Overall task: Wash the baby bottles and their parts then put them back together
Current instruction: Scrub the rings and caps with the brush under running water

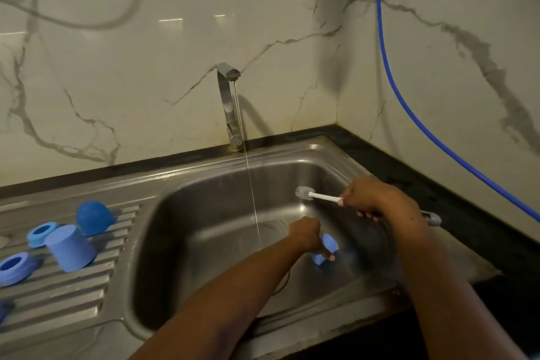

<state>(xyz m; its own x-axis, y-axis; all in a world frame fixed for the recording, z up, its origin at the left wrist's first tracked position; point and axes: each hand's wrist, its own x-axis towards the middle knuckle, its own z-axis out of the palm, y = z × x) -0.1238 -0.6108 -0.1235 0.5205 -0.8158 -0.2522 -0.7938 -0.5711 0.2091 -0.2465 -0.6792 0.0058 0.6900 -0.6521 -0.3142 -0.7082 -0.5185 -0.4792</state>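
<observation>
Blue bottle part (325, 248) sits low in the sink basin (204, 213), gripped by the left hand (306, 235), fingers curled round it; its exact shape is blurred. Right hand (369, 199) grips the white handle of a small brush (317, 195), bristle head pointing left, above the basin. Thin water stream falls from the tap (229, 102) just left of the left hand. On the ribbed drainboard (58, 295): blue cup (71, 248) inverted, dome cap (94, 217), two rings (42, 232) (14, 267). Blue hose (409, 102) runs down the right wall.
</observation>
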